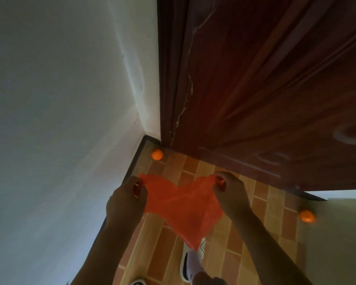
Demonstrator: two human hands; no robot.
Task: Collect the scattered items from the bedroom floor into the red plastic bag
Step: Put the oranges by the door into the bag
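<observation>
Floor [261,204]: brown brick-pattern tile. One orange ball [157,154] lies on it in the corner, just left of the door [275,99]. Second orange ball [306,216] lies below the door's right end.

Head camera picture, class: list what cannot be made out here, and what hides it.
- Inside of the thin red plastic bag, head view: its own film hides any contents.
- Fingertips of the left hand and right hand: curled into the bag's handles.
- Round orange ball by the door: blurred.
- White shoe: partly behind the bag.
</observation>
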